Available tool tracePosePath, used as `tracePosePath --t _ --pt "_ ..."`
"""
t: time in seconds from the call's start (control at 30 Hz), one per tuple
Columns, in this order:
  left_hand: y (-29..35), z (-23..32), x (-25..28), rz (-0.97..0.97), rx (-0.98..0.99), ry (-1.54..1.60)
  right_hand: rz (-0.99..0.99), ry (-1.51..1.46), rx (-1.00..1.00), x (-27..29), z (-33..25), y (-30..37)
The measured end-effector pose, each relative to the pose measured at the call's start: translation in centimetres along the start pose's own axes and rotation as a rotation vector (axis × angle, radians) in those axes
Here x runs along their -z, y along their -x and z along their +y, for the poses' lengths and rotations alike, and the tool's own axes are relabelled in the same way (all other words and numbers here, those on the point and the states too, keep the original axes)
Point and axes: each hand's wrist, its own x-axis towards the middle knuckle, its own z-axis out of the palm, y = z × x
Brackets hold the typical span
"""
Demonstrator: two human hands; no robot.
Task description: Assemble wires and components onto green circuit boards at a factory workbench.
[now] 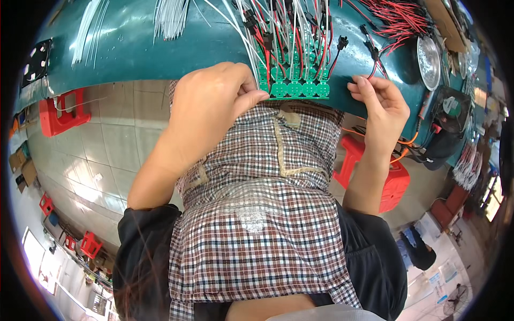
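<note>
A panel of green circuit boards [300, 90] lies at the table's front edge, with red, black and white wires [297, 45] rising from it and black plugs on some ends. At the panel's near left corner is my left hand [217, 91], thumb and fingers closed together; what they pinch is hidden. To the right of the panel, my right hand [383, 101] is closed in a pinch on the end of a red-and-black wire lead [379, 65]. The black connector [371, 49] of that lead rests on the table beyond the fingers.
On the green table [128, 53] lie bundles of white wires [171, 20] at left and a heap of red wires [399, 21] at far right. A metal dish [428, 63] and a soldering iron [426, 105] sit at right. Red stools [64, 112] stand on the tiled floor.
</note>
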Motion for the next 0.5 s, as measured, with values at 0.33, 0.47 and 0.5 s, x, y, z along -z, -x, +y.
tracePosePath --t 0.33,0.47,0.5 --pt "0.6 2.2 4.0 -0.088 0.054 0.227 -0.242 -0.279 0.062 -1.1 -3.1 4.1" --pt "0.9 3.9 3.5 -0.131 0.049 0.500 -0.584 -0.095 0.220 -3.2 -4.0 4.3" --pt "1.0 3.3 2.5 -0.081 -0.095 0.490 -0.592 -0.135 0.158 -3.7 -3.8 4.7"
